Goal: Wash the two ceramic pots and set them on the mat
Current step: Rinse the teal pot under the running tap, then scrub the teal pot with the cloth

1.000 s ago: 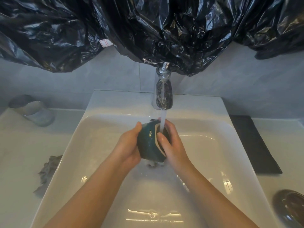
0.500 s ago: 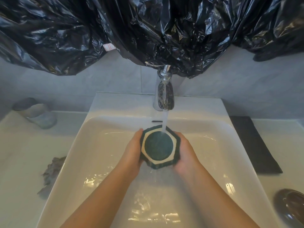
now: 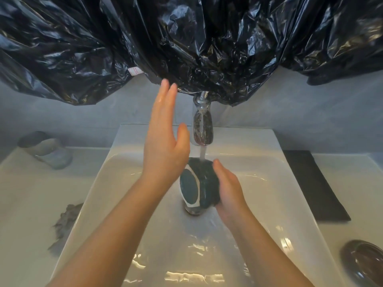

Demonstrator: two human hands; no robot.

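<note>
White sink (image 3: 269,183) sunk in a pale bench (image 3: 31,204), under running water. Nearest, right hand (image 3: 230,189), grip wrapped round the teal pot (image 3: 199,183), tipped on its side beneath the stream. Higher, left hand (image 3: 165,141), empty and flat, lifted beside the tap (image 3: 202,125). Rinsing step, mat not yet reached. Next, probably: shut off the tap, then carry right to the dark mat (image 3: 310,183). Behind, black plastic sheeting (image 3: 207,38).

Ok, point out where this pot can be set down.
The mat, right of the sink, lies bare end to end. The counter between cup and rag is free too. Crowded under the tap: the pot, the right hand gripping it, the left hand raised beside.
</note>
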